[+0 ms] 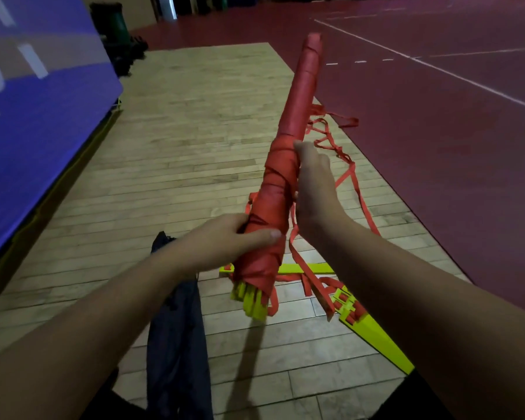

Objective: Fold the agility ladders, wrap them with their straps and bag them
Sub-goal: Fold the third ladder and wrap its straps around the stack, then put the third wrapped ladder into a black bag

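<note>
Left hand (228,241) grips the lower ladder bundle (288,153), fingers curled, thumb across the front. Right hand (315,189) clasps it just above, fingertips hidden behind. Loose strap (303,268) hangs below the right fingers. Bag (176,328) lies on the floor beneath the left fingers.

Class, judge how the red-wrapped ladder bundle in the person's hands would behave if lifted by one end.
Likely stiff: the ladder bundle juts straight well past the left hand and right hand holding its lower half. Probably light for its size, being thin yellow rungs in strap. The loose strap tails would likely flop and snag.
</note>
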